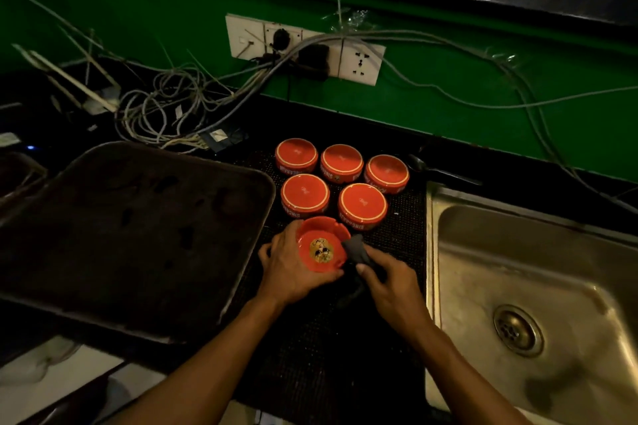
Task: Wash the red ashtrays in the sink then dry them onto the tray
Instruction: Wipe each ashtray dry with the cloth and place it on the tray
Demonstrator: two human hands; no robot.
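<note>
My left hand (291,266) grips a red ashtray (322,245) tilted toward me, its hollow side with a printed centre showing. My right hand (390,281) pinches a dark cloth (359,250) whose tip touches the ashtray's right rim. Behind them, several red ashtrays (362,203) stand upside down on a black mesh mat (407,228). A large dark metal tray (138,235) lies to the left. The steel sink (538,286) is at the right, with its drain (518,329) showing.
A green wall carries a socket strip (303,48) with plugs and a tangle of grey cables (165,107) spilling onto the dark counter. A spoon (438,171) lies behind the sink's rim.
</note>
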